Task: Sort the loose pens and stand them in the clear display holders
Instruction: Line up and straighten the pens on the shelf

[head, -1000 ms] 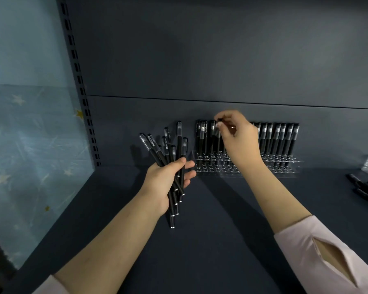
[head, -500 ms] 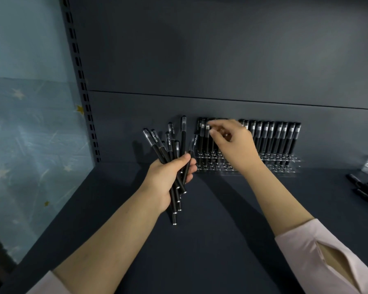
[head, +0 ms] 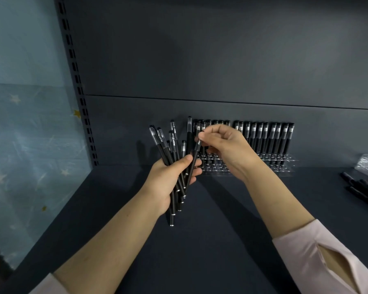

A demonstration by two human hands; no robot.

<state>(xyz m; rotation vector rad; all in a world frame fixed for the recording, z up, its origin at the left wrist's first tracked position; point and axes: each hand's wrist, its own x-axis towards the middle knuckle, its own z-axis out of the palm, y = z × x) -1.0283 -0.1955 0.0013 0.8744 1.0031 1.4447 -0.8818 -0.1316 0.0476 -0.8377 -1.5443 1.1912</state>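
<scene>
Back from holder (head: 285, 169), right hand (head: 225, 149) now pinching cap end of one pen (head: 196, 152) — left hand (head: 168, 181) gripping fanned bundle (head: 162, 145); next placement likely starting.

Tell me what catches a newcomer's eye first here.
At centre, the left hand grips a fanned bunch of black pens, while the right hand pinches the top of one pen in it. Behind, a row of pens stands in the clear holder against the back wall.
</scene>
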